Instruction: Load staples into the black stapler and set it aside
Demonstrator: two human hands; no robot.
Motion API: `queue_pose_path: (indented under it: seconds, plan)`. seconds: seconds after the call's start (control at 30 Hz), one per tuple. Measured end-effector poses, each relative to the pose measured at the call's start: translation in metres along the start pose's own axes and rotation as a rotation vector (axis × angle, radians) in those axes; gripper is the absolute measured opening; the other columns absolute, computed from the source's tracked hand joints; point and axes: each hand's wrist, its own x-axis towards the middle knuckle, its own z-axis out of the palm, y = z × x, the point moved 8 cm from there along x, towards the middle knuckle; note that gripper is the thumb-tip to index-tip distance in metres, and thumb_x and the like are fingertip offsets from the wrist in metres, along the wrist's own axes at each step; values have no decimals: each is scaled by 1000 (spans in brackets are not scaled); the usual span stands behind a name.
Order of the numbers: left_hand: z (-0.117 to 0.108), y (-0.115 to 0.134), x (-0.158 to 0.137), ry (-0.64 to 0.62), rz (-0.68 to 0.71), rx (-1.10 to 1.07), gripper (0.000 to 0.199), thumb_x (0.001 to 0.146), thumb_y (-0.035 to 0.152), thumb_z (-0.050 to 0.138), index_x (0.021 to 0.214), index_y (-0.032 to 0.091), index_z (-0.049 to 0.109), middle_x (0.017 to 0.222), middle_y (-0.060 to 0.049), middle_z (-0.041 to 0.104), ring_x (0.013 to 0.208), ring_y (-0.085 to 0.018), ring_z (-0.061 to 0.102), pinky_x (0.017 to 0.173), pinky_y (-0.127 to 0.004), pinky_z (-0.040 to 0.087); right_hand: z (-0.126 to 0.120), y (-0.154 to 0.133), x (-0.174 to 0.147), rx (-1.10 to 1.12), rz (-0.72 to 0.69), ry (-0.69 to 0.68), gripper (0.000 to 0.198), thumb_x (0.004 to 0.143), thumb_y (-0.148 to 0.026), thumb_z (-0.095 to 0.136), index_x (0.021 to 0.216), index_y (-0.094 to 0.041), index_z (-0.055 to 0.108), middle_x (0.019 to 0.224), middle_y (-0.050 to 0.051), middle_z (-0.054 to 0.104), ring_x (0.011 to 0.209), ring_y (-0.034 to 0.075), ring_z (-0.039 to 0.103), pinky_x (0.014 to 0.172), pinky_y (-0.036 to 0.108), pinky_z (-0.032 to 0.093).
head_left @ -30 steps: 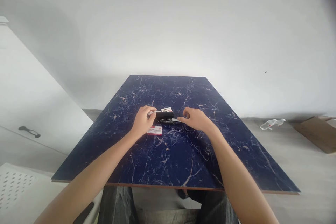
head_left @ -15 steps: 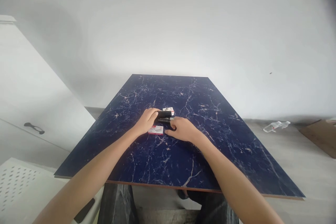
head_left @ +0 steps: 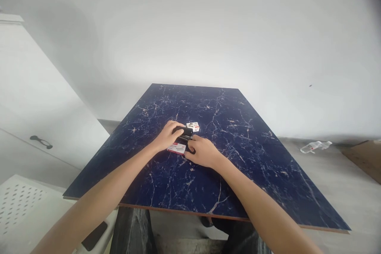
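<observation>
left hand point(head_left: 169, 137) grips a stapler point(head_left: 187, 131); right hand point(head_left: 204, 151) curls at its four o'clock, hold unclear; small box point(head_left: 193, 126) sits at one o'clock, flat box point(head_left: 177, 148) at seven.

Hidden Parts, Tiny Print

Your left hand point(head_left: 169, 136) hides 1 part of the black stapler point(head_left: 187, 131), your right hand point(head_left: 204, 151) another. Print on the red-and-white box point(head_left: 176, 149) and small white box point(head_left: 193, 126) is too small to read. Beyond the right edge of the worktop point(head_left: 190, 188), the view cuts off a cardboard box point(head_left: 364, 158); beyond its left, a white cabinet point(head_left: 38, 95).
</observation>
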Motion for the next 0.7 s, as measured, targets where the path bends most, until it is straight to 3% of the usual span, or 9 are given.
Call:
queue_pose_path:
  seconds: [0.13, 0.23, 0.53, 0.7]
  plan:
    - [2, 1, -2, -6, 44, 50, 43, 88, 41, 72, 128, 29, 61, 146, -9, 43, 144, -31, 37, 121, -50, 31, 2, -3, 1, 66, -19, 3, 24, 87, -33, 62, 70, -18, 56, 82, 1, 56, 60, 10, 40, 57, 26, 26]
    - [1, 1, -3, 7, 51, 68, 45, 87, 40, 74, 129, 29, 61, 149, -9, 40, 148, -32, 32, 123, -52, 28, 4, -3, 3, 98, -18, 21, 23, 86, -32, 64, 69, -18, 56, 81, 1, 54, 61, 10, 40, 58, 25, 28]
    - [1, 3, -2, 57, 59, 102, 46, 85, 37, 74, 128, 29, 61, 148, -9, 43, 146, -34, 36, 121, -53, 30, 4, 2, 10, 122, -6, 81, 22, 84, -31, 63, 68, -19, 53, 83, 0, 58, 64, 11, 42, 59, 26, 27]
    - [-7, 2, -3, 205, 8, 8, 32, 86, 33, 69, 117, 24, 68, 136, -9, 55, 137, -30, 47, 120, -48, 31, -1, 12, 13, 169, 54, 109, 20, 82, -25, 61, 66, -20, 50, 77, -1, 59, 66, 12, 46, 60, 25, 27]
